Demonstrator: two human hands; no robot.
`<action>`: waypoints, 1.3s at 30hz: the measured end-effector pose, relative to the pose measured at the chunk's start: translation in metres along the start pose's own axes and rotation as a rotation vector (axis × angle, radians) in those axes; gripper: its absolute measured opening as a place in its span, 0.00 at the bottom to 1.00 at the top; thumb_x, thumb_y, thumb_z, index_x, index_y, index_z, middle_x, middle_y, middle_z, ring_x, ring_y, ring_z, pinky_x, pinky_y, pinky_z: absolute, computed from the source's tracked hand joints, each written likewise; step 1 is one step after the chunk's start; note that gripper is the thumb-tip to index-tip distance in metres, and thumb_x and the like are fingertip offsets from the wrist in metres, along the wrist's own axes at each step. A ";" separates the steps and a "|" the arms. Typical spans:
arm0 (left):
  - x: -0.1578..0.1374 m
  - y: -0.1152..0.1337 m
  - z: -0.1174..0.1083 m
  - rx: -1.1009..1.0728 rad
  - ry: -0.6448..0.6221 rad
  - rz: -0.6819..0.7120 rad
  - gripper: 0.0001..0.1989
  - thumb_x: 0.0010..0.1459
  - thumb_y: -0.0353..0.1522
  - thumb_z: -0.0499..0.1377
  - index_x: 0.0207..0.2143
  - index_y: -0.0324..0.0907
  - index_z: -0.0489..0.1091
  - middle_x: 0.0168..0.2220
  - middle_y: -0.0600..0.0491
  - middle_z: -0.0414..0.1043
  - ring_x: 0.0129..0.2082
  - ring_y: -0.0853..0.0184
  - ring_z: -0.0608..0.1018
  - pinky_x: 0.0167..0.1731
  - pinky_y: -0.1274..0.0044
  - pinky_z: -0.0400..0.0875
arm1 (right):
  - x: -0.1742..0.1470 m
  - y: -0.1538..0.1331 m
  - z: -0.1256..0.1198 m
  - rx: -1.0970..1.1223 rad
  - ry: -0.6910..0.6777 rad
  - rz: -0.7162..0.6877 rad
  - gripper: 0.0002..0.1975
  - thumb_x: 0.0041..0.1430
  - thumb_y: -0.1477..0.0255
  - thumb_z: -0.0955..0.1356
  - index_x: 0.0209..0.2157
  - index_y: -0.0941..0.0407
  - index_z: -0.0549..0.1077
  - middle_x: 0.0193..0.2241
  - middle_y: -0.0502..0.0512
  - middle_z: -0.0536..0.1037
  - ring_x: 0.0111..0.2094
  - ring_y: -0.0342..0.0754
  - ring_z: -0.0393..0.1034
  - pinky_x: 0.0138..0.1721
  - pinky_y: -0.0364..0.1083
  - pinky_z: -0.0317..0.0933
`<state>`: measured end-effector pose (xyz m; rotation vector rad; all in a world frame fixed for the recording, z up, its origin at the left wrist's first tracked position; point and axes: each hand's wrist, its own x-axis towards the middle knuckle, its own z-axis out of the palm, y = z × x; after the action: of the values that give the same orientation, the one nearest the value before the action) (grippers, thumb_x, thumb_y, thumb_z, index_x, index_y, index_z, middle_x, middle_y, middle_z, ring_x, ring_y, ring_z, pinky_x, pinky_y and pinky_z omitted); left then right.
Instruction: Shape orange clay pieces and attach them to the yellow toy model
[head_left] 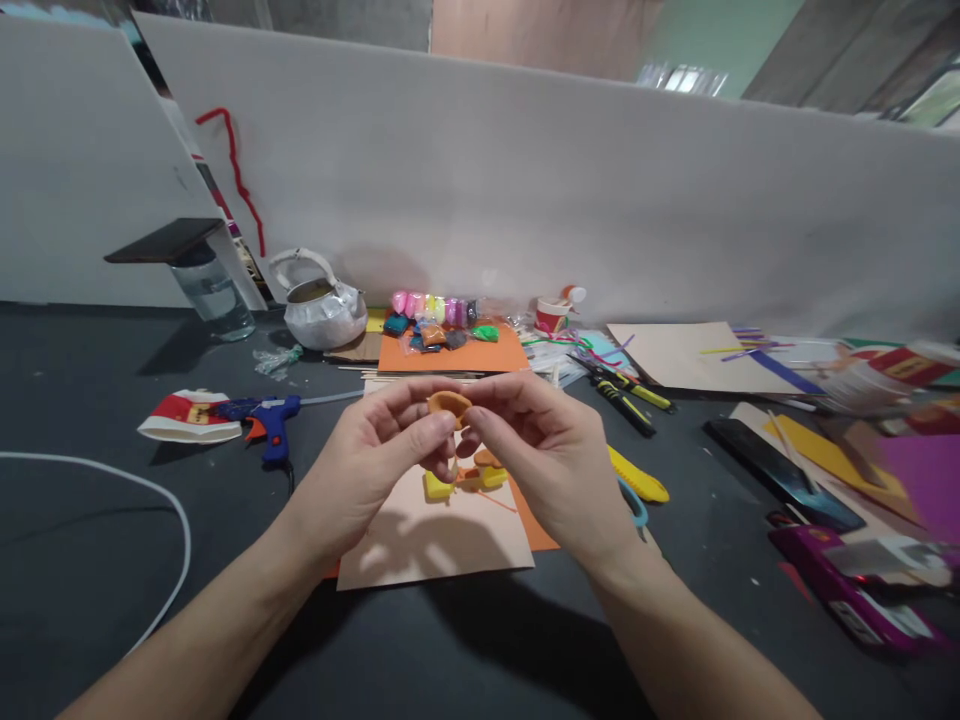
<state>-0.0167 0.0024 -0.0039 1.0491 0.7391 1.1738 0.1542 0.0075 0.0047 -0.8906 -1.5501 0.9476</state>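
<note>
Between my fingertips sits a thin, curved orange piece of modelling clay (450, 403), raised over the work sheet. My left hand (356, 465) pinches it with thumb and fingers from one side. From the other side, my right hand (559, 470) is closed on its edge. Below lies a tan paper sheet (427, 550) over orange paper (541, 530). On the tan sheet are a yellow block (438, 487), a second yellow block (493, 478) and a flat orange piece (489, 458). My fingers partly hide these.
A blue glue gun (274, 425) rests on a paper cup (193, 415) at left. Behind stand a silver kettle (326, 318), a glass of water (217, 305) and clay packets (435, 335). Rightward lie pliers (626, 405), a yellow cutter (641, 476), a black phone (776, 470) and a purple tool (847, 590).
</note>
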 end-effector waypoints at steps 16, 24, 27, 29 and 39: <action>-0.001 -0.004 0.006 0.117 0.042 -0.053 0.10 0.66 0.37 0.62 0.39 0.44 0.82 0.34 0.54 0.76 0.30 0.71 0.75 0.27 0.81 0.75 | 0.004 -0.003 -0.011 -0.326 0.010 -0.129 0.04 0.64 0.70 0.72 0.37 0.55 0.79 0.32 0.48 0.81 0.30 0.40 0.74 0.32 0.41 0.68; 0.001 -0.001 0.001 0.328 -0.009 -0.018 0.13 0.67 0.38 0.60 0.31 0.41 0.77 0.30 0.56 0.74 0.29 0.73 0.76 0.31 0.81 0.73 | 0.001 -0.008 -0.009 -0.450 -0.124 -0.081 0.03 0.64 0.75 0.71 0.34 0.55 0.77 0.30 0.47 0.79 0.31 0.42 0.76 0.31 0.42 0.68; 0.001 -0.004 0.000 0.223 -0.019 -0.059 0.13 0.66 0.41 0.62 0.34 0.42 0.78 0.33 0.55 0.75 0.32 0.72 0.77 0.33 0.81 0.74 | 0.000 -0.004 -0.007 -0.488 -0.071 -0.094 0.04 0.64 0.75 0.71 0.33 0.55 0.76 0.29 0.47 0.79 0.30 0.42 0.75 0.32 0.43 0.67; 0.001 -0.007 0.002 0.115 -0.028 -0.072 0.10 0.64 0.40 0.65 0.37 0.43 0.78 0.36 0.55 0.76 0.35 0.71 0.78 0.36 0.81 0.76 | 0.000 -0.001 -0.006 -0.480 -0.016 -0.114 0.04 0.63 0.75 0.71 0.33 0.55 0.76 0.29 0.47 0.78 0.29 0.42 0.74 0.33 0.44 0.67; -0.001 -0.009 0.013 0.149 0.037 -0.051 0.08 0.63 0.33 0.62 0.43 0.40 0.77 0.28 0.57 0.72 0.28 0.72 0.74 0.28 0.80 0.73 | 0.004 0.002 -0.009 -0.414 -0.001 -0.123 0.03 0.64 0.74 0.71 0.34 0.54 0.77 0.33 0.49 0.79 0.34 0.44 0.75 0.37 0.46 0.69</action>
<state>-0.0023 -0.0018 -0.0075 1.1278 0.8884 1.1098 0.1630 0.0129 0.0051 -1.0644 -1.8146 0.5453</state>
